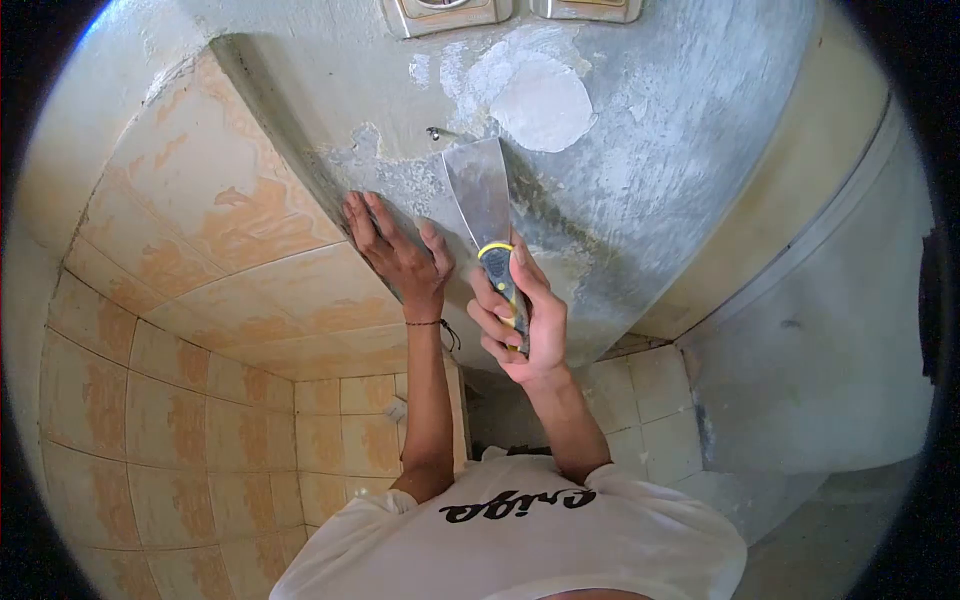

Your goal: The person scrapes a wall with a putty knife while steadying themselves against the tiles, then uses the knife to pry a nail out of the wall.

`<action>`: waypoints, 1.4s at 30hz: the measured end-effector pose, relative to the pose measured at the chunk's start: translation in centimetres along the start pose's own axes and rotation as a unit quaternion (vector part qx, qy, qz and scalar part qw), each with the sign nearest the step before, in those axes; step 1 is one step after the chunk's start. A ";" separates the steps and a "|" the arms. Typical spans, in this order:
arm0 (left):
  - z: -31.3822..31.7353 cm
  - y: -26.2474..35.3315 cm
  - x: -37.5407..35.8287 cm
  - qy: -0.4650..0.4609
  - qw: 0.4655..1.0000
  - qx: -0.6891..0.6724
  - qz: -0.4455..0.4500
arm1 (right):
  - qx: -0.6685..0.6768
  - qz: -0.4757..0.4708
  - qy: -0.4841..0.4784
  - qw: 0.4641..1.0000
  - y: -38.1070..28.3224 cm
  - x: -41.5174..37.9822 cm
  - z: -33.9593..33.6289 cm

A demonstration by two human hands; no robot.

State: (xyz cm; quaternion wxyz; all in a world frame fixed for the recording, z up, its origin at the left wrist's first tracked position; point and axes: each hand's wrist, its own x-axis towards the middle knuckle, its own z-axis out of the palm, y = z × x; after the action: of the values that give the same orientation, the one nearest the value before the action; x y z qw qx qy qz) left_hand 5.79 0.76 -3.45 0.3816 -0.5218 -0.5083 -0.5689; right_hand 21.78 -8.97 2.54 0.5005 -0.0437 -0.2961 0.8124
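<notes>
My right hand (525,315) is wrapped round the dark and yellow handle of a scraper (480,190). The wide metal blade points up, its edge at the grey wall (630,160) just below a small hole with a dark fitting (434,133). My left hand (405,260) rests on the wall's left part with fingers spread, beside the tiled edge, and holds nothing. A smooth white patch (545,105) lies up and right of the blade. Rough, flaked paint surrounds the blade and runs down to its right.
Two socket or switch plates (450,15) (585,8) sit at the top. Orange-patterned tiles (220,200) cover the left side, with a raised ledge along their edge. A pale curved panel (800,350) stands at the right, above floor tiles (640,440).
</notes>
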 end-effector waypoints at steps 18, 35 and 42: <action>0.5 -0.2 0.0 0.004 1.000 0.002 0.002 | -0.001 0.005 -0.015 1.000 -0.1 0.6 -0.1; 0.4 -0.1 0.1 -0.001 1.000 -0.006 -0.014 | -0.021 -0.001 0.000 1.000 -0.2 0.3 0.5; 0.4 -0.1 0.0 0.005 1.000 -0.007 -0.006 | -0.010 -0.005 -0.004 1.000 -0.1 0.4 0.4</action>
State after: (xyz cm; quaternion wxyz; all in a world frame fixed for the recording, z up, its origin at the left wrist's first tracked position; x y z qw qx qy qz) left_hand 5.74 1.18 -3.49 0.3773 -0.5189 -0.5053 -0.5772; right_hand 21.55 -8.76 2.99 0.5025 -0.0436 -0.3064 0.8073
